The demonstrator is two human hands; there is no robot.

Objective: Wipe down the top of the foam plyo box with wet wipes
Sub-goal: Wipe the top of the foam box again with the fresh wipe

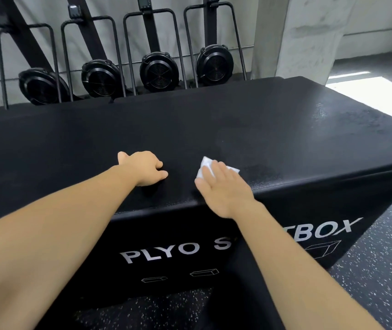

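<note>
The big black foam plyo box (190, 129) fills most of the view, its long top running from 9 o'clock over to 3. The front face has silver-white print: "PLYO S" (166, 251), then the right forearm covers a few letters, then "TBOX" (328, 231). Can't read the middle bit at all. Under the lettering are little outline drawings of boxes (203, 272), and a bigger one near 4 o'clock is partly hidden by the same arm.

The hands are apart, both on the top near the front edge. The right hand (223, 186) lies flat with straight fingers pressing on a crumpled white wet wipe (204, 166), just right of centre. Most of the wipe is under the fingers, so only its far corners poke out. The left hand (142, 167), just left of centre, rests on the box with its fingers curled under, and nothing shows in it.

The top looks a bit shinier toward 2 o'clock.

Behind the box, from 10 to 1 o'clock, four black fan-wheel machines (159, 71) stand along the wall, with their tops cut off by the frame. There's a grey concrete pillar (309, 36) at 1 o'clock and black speckled rubber floor (380, 282) at 4 o'clock.
</note>
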